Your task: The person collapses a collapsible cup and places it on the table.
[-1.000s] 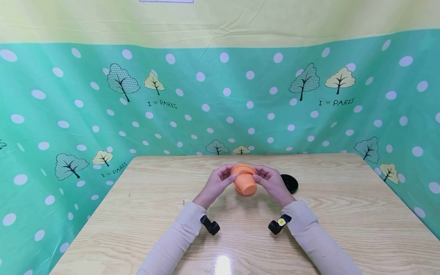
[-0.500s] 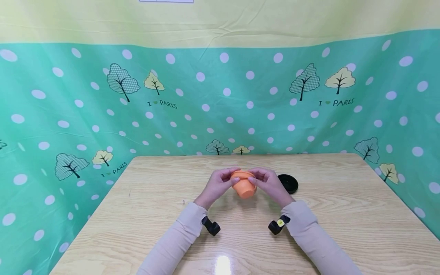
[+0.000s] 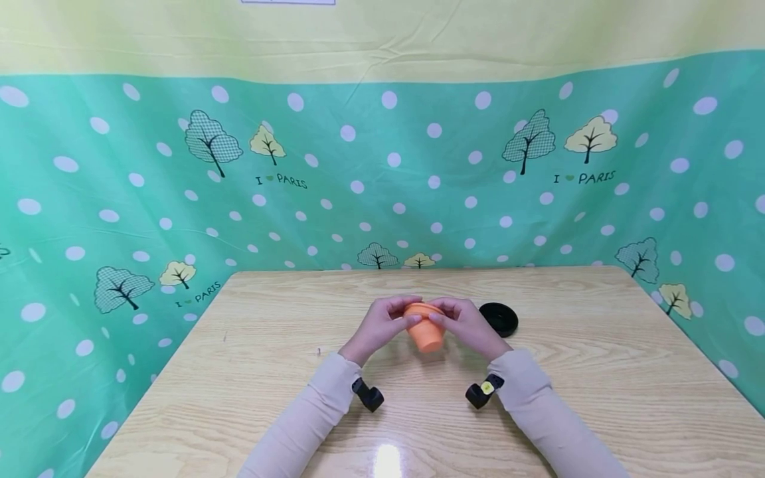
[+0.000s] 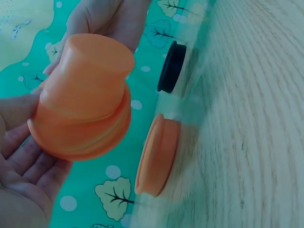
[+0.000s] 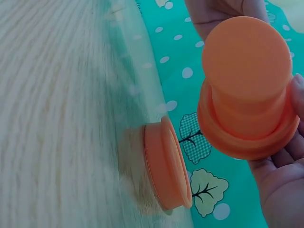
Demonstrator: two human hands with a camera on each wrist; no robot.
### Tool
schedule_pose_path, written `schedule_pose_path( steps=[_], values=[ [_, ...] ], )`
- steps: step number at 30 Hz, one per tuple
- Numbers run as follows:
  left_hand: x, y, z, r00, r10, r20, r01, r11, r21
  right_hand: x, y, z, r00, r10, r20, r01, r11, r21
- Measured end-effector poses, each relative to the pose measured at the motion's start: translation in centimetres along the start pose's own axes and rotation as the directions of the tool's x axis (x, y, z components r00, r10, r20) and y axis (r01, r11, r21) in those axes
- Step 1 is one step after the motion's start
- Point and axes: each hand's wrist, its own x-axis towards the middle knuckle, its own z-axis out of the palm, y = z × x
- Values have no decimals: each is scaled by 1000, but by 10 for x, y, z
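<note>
A collapsible orange cup (image 3: 428, 340), tapered with a stepped wall, is held above the table between both hands, its base tilted toward me. My left hand (image 3: 382, 324) grips the rim on the left, thumb on the near wall. From the right side my right hand (image 3: 467, 324) pinches the same rim, its thumb close to the other one. In the left wrist view the folds of the cup (image 4: 90, 80) look uneven, partly pushed out. A round orange lid-like piece (image 5: 166, 164) lies on the table; the cup and hands hide it in the head view.
A round black lid (image 3: 499, 320) lies on the wooden table (image 3: 251, 372), just beyond my right hand. A tiny dark mark or scrap (image 3: 319, 352) shows left of my left hand. A green dotted curtain (image 3: 335, 212) hangs along the table's back and sides.
Both hands have come down slightly with the cup. Their thumbs have moved closer together, and the cup's folded wall looks longer. More of the black lid shows.
</note>
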Motion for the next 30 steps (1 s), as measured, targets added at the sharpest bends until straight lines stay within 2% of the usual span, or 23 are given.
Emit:
schedule_pose_path(
  steps=[5,10,14,20,24,30],
  values=[
    [1,-2,-3,999,-32,-6,32,996,-82,0,-1,-1,998,-24,-64,30,995,99],
    [1,-2,-2,999,-44,0,44,990,-132,0,-1,-3,992,-33,-124,60,973,222],
    [1,-2,-1,1000,-17,-16,15,991,-135,1,0,-3,991,-31,-130,61,970,235],
    [9,-23,-2,999,23,-33,-28,988,-154,0,2,-2,990,-37,-134,67,971,228],
    [9,-25,-2,998,17,-53,-23,992,-126,1,4,-2,990,-40,-133,70,972,225],
    [11,-32,-1,991,4,-132,-12,998,-64,1,2,-1,992,-67,-108,90,971,220]
  ],
)
